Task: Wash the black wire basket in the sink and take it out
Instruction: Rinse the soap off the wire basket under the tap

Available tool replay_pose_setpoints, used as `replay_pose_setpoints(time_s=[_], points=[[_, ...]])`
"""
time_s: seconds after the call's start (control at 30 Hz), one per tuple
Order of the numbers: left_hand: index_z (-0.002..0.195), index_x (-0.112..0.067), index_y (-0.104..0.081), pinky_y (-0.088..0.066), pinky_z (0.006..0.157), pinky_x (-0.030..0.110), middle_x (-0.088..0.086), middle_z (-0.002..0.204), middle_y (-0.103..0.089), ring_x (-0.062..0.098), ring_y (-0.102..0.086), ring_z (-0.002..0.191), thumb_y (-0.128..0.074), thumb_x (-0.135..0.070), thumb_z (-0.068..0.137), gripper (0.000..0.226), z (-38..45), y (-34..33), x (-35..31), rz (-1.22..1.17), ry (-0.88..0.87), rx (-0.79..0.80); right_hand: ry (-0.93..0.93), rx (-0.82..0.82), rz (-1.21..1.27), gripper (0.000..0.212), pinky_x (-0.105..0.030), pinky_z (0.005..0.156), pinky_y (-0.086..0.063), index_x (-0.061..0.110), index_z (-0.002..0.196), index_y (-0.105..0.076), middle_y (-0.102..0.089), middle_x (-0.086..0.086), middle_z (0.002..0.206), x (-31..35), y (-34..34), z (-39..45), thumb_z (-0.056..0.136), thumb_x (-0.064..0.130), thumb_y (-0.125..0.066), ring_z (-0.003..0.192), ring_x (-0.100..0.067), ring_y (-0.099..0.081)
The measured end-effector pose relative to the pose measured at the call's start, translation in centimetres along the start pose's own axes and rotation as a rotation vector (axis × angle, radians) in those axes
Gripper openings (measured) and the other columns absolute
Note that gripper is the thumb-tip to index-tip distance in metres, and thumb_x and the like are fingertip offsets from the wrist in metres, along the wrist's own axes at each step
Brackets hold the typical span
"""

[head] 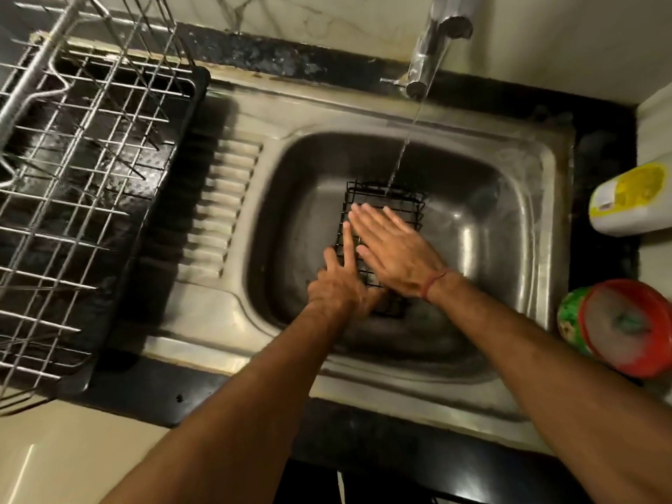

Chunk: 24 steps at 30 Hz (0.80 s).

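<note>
Steel dish rack point(83, 158) left, yellow-labelled bottle point(631, 201), red-lidded tub point(625, 327) right

The right hand point(391, 254) covers the middle of the basket point(385, 198), and the left hand point(340, 285) hides its near left corner, so how the left fingers grip there cannot be told. Both hands are blurred. The rack point(83, 147) runs off the left and top edges. The tap point(432, 41) is cut at the top. The red-lidded tub point(625, 327) and the yellow bottle point(632, 201) are cut by the right edge, the bottle's label unreadable.

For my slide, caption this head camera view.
Under running tap water, both hands, left hand and right hand, rub the black wire basket inside the steel sink.
</note>
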State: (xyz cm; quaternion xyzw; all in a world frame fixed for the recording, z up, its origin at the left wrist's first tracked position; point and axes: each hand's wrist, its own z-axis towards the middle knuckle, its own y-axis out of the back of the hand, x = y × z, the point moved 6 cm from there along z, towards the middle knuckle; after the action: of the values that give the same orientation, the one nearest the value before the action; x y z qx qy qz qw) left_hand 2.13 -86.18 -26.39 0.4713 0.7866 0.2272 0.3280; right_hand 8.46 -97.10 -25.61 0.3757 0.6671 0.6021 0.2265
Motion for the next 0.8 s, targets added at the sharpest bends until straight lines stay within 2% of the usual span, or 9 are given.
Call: replay_pose_setpoints(time_s=[0.1,0.2,0.23,0.33,0.43,0.53,0.63,0.73,0.8], points=[[0.15,-0.041,0.05,-0.047,0.109,0.061,0.016,0.17,-0.011,0.043,-0.046,0.145,-0.063,-0.099,0.068,0.151,0.3,0.0,0.0,0.038,0.03,0.035,-0.187,-0.033,0.057,0.071,-0.048,0.133,-0.01,0.007,0.168,-0.004,0.0,-0.012,0.176,-2.8,1.7,1.9,0.112,0.051,-0.011,0.163,-0.023,0.002],[0.149,-0.042,0.051,-0.046,0.11,0.063,0.015,0.171,-0.011,0.044,-0.044,0.147,-0.065,-0.099,0.066,0.153,0.2,0.0,-0.1,0.04,0.046,0.062,0.101,0.02,-0.015,0.07,-0.046,0.133,-0.007,0.008,0.168,-0.006,-0.002,-0.011,0.176,-1.9,1.0,2.3,0.113,0.05,-0.017,0.163,-0.022,0.001],[0.148,-0.042,0.051,-0.045,0.111,0.063,0.017,0.172,-0.009,0.044,-0.044,0.148,-0.065,-0.099,0.067,0.153,0.3,0.0,-0.2,0.048,0.045,0.067,0.127,0.022,-0.023,0.069,-0.045,0.133,-0.007,0.009,0.168,-0.006,-0.002,-0.01,0.176,-2.2,1.1,2.1,0.113,0.05,-0.016,0.163,-0.021,0.001],[0.147,-0.041,0.053,-0.045,0.11,0.062,0.021,0.175,-0.005,0.046,-0.044,0.148,-0.062,-0.099,0.069,0.151,0.2,0.0,-0.4,0.059,0.054,0.075,-0.052,-0.01,0.023,0.073,-0.048,0.132,-0.011,0.007,0.168,-0.002,0.0,-0.014,0.176,-3.9,2.0,1.9,0.112,0.051,-0.014,0.163,-0.024,0.002],[0.148,-0.04,0.052,-0.048,0.108,0.06,0.02,0.171,-0.011,0.045,-0.048,0.144,-0.061,-0.099,0.07,0.151,0.0,0.0,-0.4,0.066,0.056,0.067,0.18,0.028,-0.03,0.07,-0.044,0.133,-0.003,0.01,0.168,-0.001,0.003,-0.01,0.176,-1.4,1.1,1.5,0.113,0.05,-0.015,0.163,-0.02,0.006],[0.148,-0.041,0.052,-0.051,0.106,0.06,0.021,0.17,-0.012,0.044,-0.05,0.141,-0.062,-0.1,0.068,0.151,0.0,0.2,-0.5,0.063,0.055,0.068,-0.039,-0.047,0.046,0.071,-0.047,0.133,-0.009,0.008,0.168,-0.004,-0.001,-0.012,0.176,-2.5,2.1,2.1,0.112,0.051,-0.012,0.163,-0.022,0.002],[0.147,-0.041,0.053,-0.052,0.105,0.059,0.02,0.17,-0.012,0.045,-0.051,0.14,-0.062,-0.1,0.068,0.152,-0.2,0.2,-0.5,0.056,0.073,0.088,0.15,0.018,0.008,0.069,-0.044,0.133,-0.005,0.01,0.168,-0.004,-0.001,-0.009,0.176,-1.2,2.0,2.7,0.112,0.05,-0.013,0.163,-0.019,0.003],[0.147,-0.041,0.053,-0.052,0.106,0.058,0.019,0.169,-0.013,0.044,-0.052,0.139,-0.061,-0.1,0.068,0.151,-0.2,0.3,-0.6,0.062,0.06,0.079,-0.068,-0.026,0.081,0.072,-0.045,0.133,-0.005,0.01,0.168,-0.004,-0.001,-0.01,0.176,-2.9,3.1,3.6,0.111,0.052,-0.011,0.163,-0.021,0.002],[0.148,-0.04,0.052,-0.054,0.102,0.057,0.018,0.164,-0.018,0.043,-0.055,0.135,-0.061,-0.1,0.068,0.151,-0.3,0.3,-0.4,0.051,0.066,0.085,-0.003,-0.017,0.038,0.073,-0.046,0.133,-0.003,0.008,0.168,-0.006,-0.001,-0.011,0.176,-2.1,3.0,3.6,0.111,0.052,-0.012,0.163,-0.023,0.003]])
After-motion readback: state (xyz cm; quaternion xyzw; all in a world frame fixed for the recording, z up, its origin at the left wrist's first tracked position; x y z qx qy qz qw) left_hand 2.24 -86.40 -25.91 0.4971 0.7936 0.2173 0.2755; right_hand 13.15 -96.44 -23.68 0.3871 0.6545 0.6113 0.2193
